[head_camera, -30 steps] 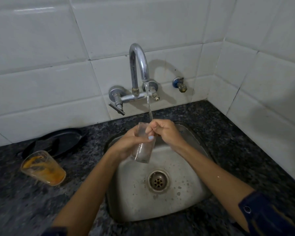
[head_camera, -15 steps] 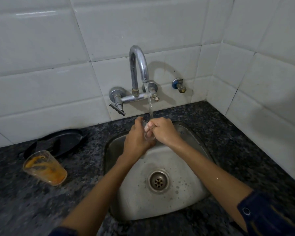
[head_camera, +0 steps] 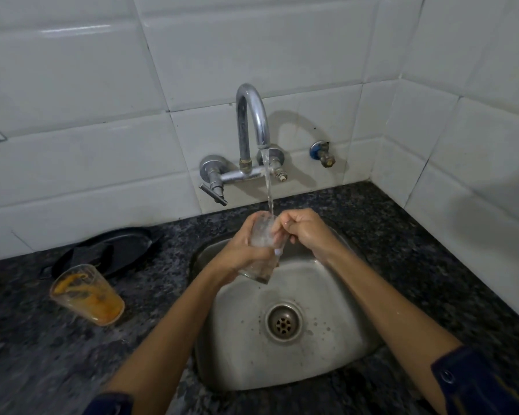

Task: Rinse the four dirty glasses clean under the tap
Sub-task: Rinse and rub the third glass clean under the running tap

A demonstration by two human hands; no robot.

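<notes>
I take the steel sink (head_camera: 336, 348) as my reference for every position given here. Behind it rises the white tiled wall (head_camera: 102, 163), which turns a corner to the right of the sink. Around the sink spreads the dark speckled counter (head_camera: 417, 265). The curved chrome tap (head_camera: 252, 115) is fixed to the wall directly behind the sink, and its stream of water (head_camera: 269, 190) falls toward the back of the basin. A black tray (head_camera: 126, 244) lies on the counter to the left of the sink, against the wall. In front of that tray, also left of the sink, stands a dirty glass (head_camera: 87, 295) smeared with orange residue (it appears tilted, though the wide lens may exaggerate this). Over the back of the sink I see the left hand (head_camera: 237, 250), its fingers curled closed around the side of a clear glass (head_camera: 259, 253), which is held mouth-up and leaning under the stream. The right hand (head_camera: 303, 229) meets the rim of the same glass, fingers bent inward at its mouth; how far they reach inside I cannot tell. The drain (head_camera: 283, 324) sits in the middle of the sink floor. A small blue-handled valve (head_camera: 321, 152) projects from the wall behind the sink, to the right of the tap.
</notes>
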